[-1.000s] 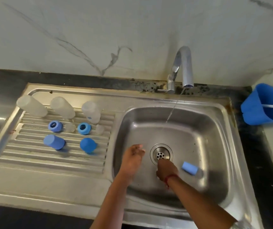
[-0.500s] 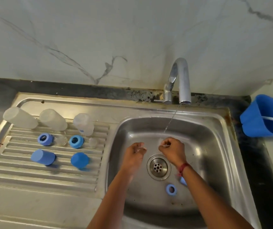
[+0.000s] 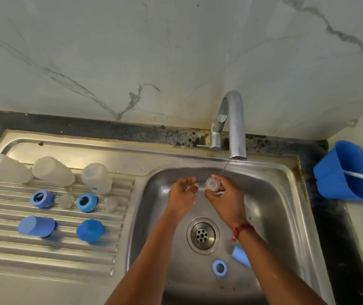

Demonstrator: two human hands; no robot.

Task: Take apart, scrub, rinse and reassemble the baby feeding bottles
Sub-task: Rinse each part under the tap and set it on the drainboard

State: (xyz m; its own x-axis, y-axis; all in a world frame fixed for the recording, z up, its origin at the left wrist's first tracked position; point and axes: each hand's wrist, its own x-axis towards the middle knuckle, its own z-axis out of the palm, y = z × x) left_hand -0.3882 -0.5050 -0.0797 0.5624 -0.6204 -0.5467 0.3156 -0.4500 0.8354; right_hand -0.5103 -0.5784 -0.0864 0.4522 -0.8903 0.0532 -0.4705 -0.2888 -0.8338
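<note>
Sink basin [image 3: 286,194]: both hands now up from drain [image 3: 203,235] to under tap [image 3: 236,128]; right hand [image 3: 226,195] fingers grip clear teat [image 3: 211,183], left hand [image 3: 181,192] loosely open, empty.

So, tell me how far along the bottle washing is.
Done, apparently: three bottles, two rings, two teats and two caps lie apart on the drainboard. In hand: the right hand holds the third teat under the running tap, left hand beside it. Left: the ring and cap in the sink, then reassembly.
</note>
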